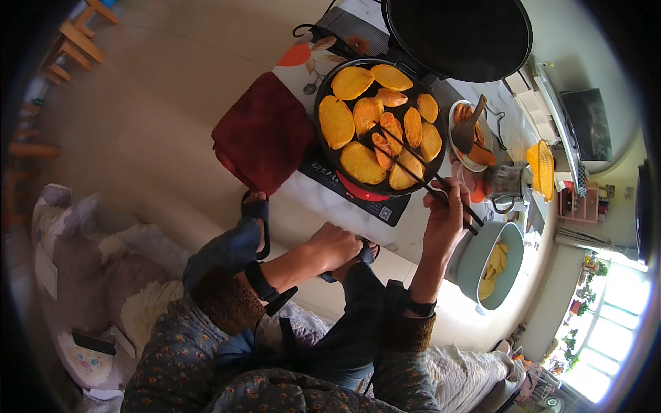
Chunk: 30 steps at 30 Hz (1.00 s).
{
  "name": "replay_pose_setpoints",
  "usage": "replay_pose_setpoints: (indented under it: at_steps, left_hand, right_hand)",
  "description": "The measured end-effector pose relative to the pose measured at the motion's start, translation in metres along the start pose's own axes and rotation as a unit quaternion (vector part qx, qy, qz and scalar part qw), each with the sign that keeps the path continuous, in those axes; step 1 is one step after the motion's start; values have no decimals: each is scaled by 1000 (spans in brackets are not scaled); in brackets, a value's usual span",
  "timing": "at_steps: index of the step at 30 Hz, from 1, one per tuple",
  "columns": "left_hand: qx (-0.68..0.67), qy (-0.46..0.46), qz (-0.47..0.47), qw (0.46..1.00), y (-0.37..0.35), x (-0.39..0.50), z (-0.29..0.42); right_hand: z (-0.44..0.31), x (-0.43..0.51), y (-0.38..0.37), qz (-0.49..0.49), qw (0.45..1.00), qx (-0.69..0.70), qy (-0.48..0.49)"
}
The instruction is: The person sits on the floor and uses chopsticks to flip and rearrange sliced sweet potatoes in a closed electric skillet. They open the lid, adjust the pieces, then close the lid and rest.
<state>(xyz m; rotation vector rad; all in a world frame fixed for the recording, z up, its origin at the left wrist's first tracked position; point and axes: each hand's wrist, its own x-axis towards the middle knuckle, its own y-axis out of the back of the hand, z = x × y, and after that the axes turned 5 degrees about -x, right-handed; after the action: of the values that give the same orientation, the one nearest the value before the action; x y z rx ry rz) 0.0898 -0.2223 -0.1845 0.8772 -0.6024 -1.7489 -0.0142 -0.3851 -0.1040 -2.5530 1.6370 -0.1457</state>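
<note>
My right hand grips a pair of dark chopsticks, whose tips reach over the middle of a black round electric griddle. Several yellow-orange slices, apparently sweet potato, lie spread across the pan. Some are browned, including the small slice at the chopstick tips; whether the tips pinch it I cannot tell. The griddle's lid stands raised on the far side. My left hand is curled into a fist in front of the table edge, apart from the griddle, with nothing visible in it.
A folded dark red towel hangs over the table's left edge. Right of the griddle are a plate with browned slices and a brown spatula, a glass jug, a yellow basket, and a pale blue tub of paler slices.
</note>
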Motion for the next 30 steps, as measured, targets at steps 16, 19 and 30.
replay_pose_setpoints:
  at_steps: [16, 19, 30]
  left_hand:
    - [15, -38, 105, 994, -10, -4, 2]
    - [13, -32, 84, 996, -7, -5, 5]
    - [0, -24, 25, 999, 7, -12, 9]
  right_hand:
    - [0, -61, -47, -73, 951, -266, 138]
    - [6, -66, -52, -79, 905, -347, 235]
    - [11, -65, -57, -70, 850, -420, 309]
